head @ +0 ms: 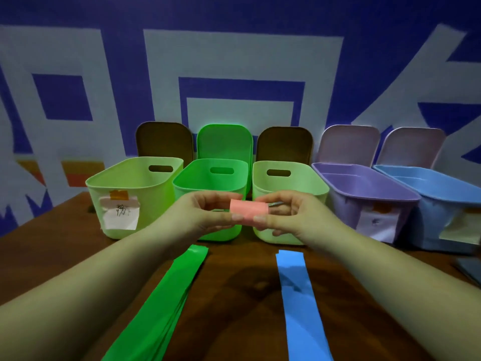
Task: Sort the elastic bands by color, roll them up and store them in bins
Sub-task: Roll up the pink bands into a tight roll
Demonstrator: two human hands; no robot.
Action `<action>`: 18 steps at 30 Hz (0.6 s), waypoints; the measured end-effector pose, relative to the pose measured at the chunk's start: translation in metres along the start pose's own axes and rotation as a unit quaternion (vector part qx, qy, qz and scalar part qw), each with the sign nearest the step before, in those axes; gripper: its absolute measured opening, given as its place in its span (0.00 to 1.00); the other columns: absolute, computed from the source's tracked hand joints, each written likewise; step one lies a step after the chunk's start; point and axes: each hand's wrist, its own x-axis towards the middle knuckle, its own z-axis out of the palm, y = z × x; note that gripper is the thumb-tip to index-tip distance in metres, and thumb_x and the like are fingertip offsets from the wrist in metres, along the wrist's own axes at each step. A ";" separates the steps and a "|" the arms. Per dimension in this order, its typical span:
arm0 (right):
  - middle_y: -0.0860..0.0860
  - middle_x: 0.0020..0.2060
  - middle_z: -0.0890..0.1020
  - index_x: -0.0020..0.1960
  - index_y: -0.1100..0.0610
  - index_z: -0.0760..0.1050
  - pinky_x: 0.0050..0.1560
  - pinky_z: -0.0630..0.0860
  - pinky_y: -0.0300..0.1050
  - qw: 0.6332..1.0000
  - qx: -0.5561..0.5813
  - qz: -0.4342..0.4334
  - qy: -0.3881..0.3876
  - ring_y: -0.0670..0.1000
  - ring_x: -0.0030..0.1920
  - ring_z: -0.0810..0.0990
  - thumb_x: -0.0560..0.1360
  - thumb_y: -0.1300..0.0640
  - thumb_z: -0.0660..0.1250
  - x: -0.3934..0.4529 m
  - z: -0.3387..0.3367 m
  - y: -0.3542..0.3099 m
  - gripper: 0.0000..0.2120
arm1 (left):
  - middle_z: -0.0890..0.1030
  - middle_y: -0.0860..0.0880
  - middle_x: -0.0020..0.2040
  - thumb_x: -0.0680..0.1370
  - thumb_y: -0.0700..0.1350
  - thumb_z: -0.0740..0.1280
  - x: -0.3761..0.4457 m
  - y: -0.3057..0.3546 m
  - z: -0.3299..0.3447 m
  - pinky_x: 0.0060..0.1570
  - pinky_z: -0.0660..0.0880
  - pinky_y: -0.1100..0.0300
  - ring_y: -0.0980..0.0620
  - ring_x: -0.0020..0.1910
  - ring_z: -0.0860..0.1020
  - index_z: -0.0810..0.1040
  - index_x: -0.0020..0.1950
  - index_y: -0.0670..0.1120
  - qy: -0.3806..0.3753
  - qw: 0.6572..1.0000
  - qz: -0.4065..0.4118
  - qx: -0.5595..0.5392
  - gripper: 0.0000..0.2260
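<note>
Left hand (205, 214) and right hand (286, 217), raised together, pinch the rolled pink band (247, 210).

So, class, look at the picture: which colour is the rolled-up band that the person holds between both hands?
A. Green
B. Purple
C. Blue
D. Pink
D: the rolled band pinched between the left hand and the right hand is pink, while the green band and the blue band lie flat and unrolled on the table.
</note>
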 end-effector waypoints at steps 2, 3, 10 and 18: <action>0.48 0.44 0.84 0.50 0.51 0.76 0.34 0.76 0.32 1.000 0.008 -0.009 0.007 0.42 0.40 0.83 0.68 0.63 0.73 0.025 -0.002 0.005 0.14 | 0.85 0.48 0.46 0.59 0.38 0.72 0.020 -0.001 -0.010 0.51 0.79 0.61 0.52 0.47 0.82 0.81 0.49 0.47 0.008 1.000 -0.008 -0.002 0.18; 0.48 0.43 0.84 0.50 0.52 0.77 0.33 0.75 0.31 1.000 0.016 -0.011 0.008 0.42 0.39 0.82 0.67 0.63 0.74 0.038 -0.001 0.007 0.15 | 0.85 0.48 0.46 0.59 0.38 0.72 0.029 -0.001 -0.015 0.51 0.79 0.61 0.53 0.46 0.82 0.81 0.49 0.47 0.014 1.000 -0.013 -0.008 0.18; 0.50 0.45 0.84 0.50 0.52 0.79 0.35 0.72 0.32 0.998 0.054 0.009 -0.016 0.42 0.41 0.80 0.66 0.64 0.75 0.106 0.012 -0.001 0.15 | 0.85 0.48 0.43 0.60 0.36 0.70 0.064 0.019 -0.056 0.48 0.79 0.63 0.54 0.42 0.82 0.80 0.50 0.45 0.056 0.997 -0.045 -0.028 0.19; 0.48 0.50 0.83 0.49 0.47 0.80 0.35 0.74 0.33 0.996 0.062 0.054 -0.046 0.44 0.43 0.81 0.66 0.60 0.76 0.162 0.039 -0.094 0.15 | 0.84 0.44 0.44 0.60 0.35 0.71 0.068 0.102 -0.122 0.44 0.79 0.64 0.53 0.42 0.83 0.79 0.50 0.43 0.107 0.987 -0.099 -0.066 0.19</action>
